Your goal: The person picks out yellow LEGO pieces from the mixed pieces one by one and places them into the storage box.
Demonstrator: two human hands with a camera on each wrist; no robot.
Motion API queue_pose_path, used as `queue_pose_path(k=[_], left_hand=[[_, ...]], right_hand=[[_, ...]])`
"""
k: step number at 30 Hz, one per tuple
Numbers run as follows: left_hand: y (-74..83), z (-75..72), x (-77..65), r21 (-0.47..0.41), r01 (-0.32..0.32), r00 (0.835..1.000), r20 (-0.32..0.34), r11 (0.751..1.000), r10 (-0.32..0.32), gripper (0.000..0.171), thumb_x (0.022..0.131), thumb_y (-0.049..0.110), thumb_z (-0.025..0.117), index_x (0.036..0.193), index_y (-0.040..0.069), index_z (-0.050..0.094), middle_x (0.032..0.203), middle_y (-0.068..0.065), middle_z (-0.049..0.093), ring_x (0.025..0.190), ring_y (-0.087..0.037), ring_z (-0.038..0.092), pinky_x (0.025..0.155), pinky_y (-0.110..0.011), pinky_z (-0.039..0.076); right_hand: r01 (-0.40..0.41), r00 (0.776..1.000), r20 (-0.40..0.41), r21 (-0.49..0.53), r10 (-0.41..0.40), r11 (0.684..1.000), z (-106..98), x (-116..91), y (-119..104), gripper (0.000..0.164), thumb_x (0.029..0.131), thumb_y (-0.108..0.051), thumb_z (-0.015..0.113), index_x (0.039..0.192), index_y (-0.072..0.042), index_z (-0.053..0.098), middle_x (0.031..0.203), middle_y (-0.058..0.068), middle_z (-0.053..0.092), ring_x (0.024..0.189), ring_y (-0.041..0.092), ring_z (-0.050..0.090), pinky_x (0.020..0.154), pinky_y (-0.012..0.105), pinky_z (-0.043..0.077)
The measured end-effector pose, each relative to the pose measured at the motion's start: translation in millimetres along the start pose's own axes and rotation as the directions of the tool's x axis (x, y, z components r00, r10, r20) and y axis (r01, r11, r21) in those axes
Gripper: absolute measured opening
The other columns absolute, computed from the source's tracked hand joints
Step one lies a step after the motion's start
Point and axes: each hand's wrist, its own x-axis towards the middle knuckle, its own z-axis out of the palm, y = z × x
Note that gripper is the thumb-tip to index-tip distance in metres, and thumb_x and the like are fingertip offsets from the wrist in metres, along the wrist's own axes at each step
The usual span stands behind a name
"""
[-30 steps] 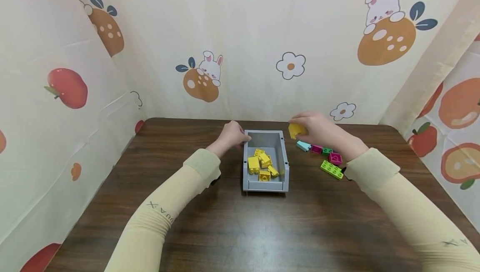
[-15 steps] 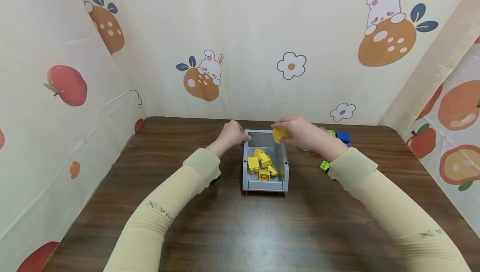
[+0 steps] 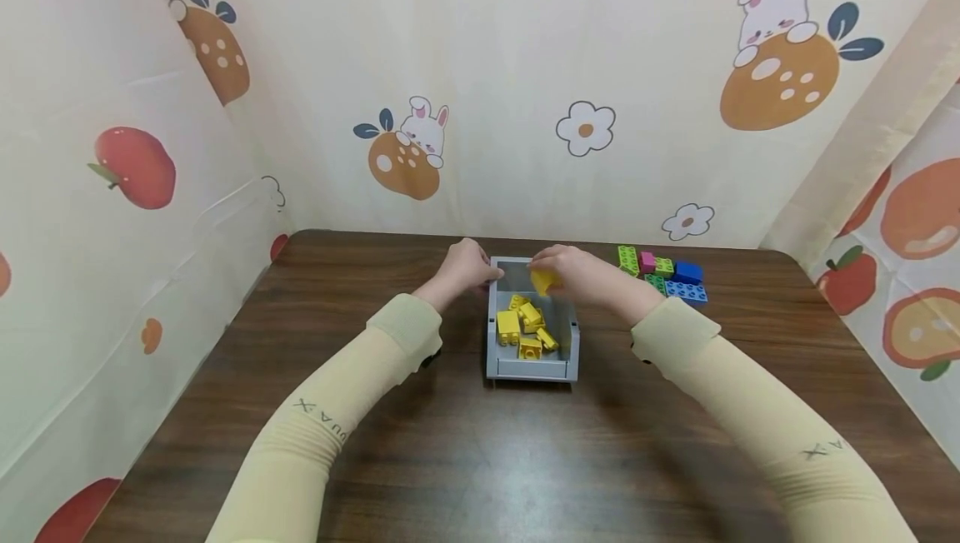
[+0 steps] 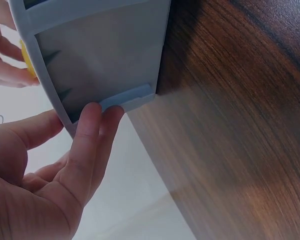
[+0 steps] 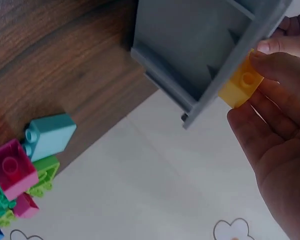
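Observation:
A grey plastic storage bin (image 3: 532, 371) stands on the table with several yellow toy building blocks (image 3: 508, 326) in its front half. My left hand (image 3: 463, 266) grips the bin's left side near the back corner. In the left wrist view the thumb lies at the rim and the long fingers (image 4: 87, 135) press the outer wall. Above the back part of the bin, my right hand (image 3: 573, 272) pinches one more yellow building block (image 3: 545, 280) between thumb and fingers. A round hollow shows on this block's side in the right wrist view.
Right of the bin lie loose blocks: a blue block (image 3: 687, 271), a light blue studded block (image 3: 686, 291), a lime block (image 3: 627, 259) and a pink block (image 3: 647, 261). A light teal block (image 5: 52, 135) shows in the right wrist view. A patterned curtain (image 3: 495, 176) hangs behind the table.
The right hand has carried its yellow block leftward from beside the bin to above its inside, and lower. More loose blocks show behind the right arm. The left hand keeps its place.

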Motion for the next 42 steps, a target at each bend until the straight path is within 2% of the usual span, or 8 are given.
queue_pose_path(k=[7,17,27,42], left_hand=[[1.2,0.6,0.1,-0.003,-0.012,1.0,-0.009,1.0,0.012,0.023,0.087,0.018,0.068,0.074,-0.001,0.067,0.077,-0.018,0.068,0.078,-0.032,0.07,0.079,-0.04,0.058],[2.1,-0.4,-1.5,-0.001,-0.007,1.0,0.005,1.0,0.007,0.022,0.088,0.018,0.067,0.077,-0.001,0.066,0.087,-0.022,0.069,0.081,-0.032,0.07,0.081,-0.04,0.057],[1.5,0.3,-2.0,-0.01,-0.003,1.0,0.006,1.0,0.003,0.022,0.088,0.018,0.067,0.078,-0.001,0.067,0.087,-0.02,0.069,0.081,-0.032,0.07,0.08,-0.04,0.057],[-0.2,1.5,-0.3,-0.015,0.002,1.0,-0.01,1.0,-0.002,0.023,0.088,0.018,0.068,0.075,0.0,0.066,0.075,-0.015,0.068,0.08,-0.032,0.07,0.079,-0.04,0.058]], right_hand=[[-0.005,0.999,0.042,-0.02,0.006,1.0,9,4,3,0.044,0.078,-0.005,0.076,0.12,-0.005,0.064,0.125,0.013,0.059,0.113,0.029,0.058,0.093,0.04,0.052],[0.0,0.993,0.12,-0.093,0.011,0.996,18,9,3,0.042,0.079,-0.005,0.075,0.12,-0.005,0.064,0.124,0.013,0.061,0.112,0.029,0.059,0.094,0.04,0.051],[0.032,0.988,0.153,-0.157,-0.008,0.987,17,14,-1,0.041,0.078,-0.001,0.075,0.117,-0.004,0.066,0.121,0.013,0.062,0.111,0.028,0.06,0.095,0.039,0.051],[0.035,0.963,0.27,-0.139,0.004,0.99,21,20,0,0.048,0.079,0.007,0.07,0.124,-0.009,0.063,0.128,0.009,0.059,0.119,0.027,0.054,0.099,0.042,0.047]])
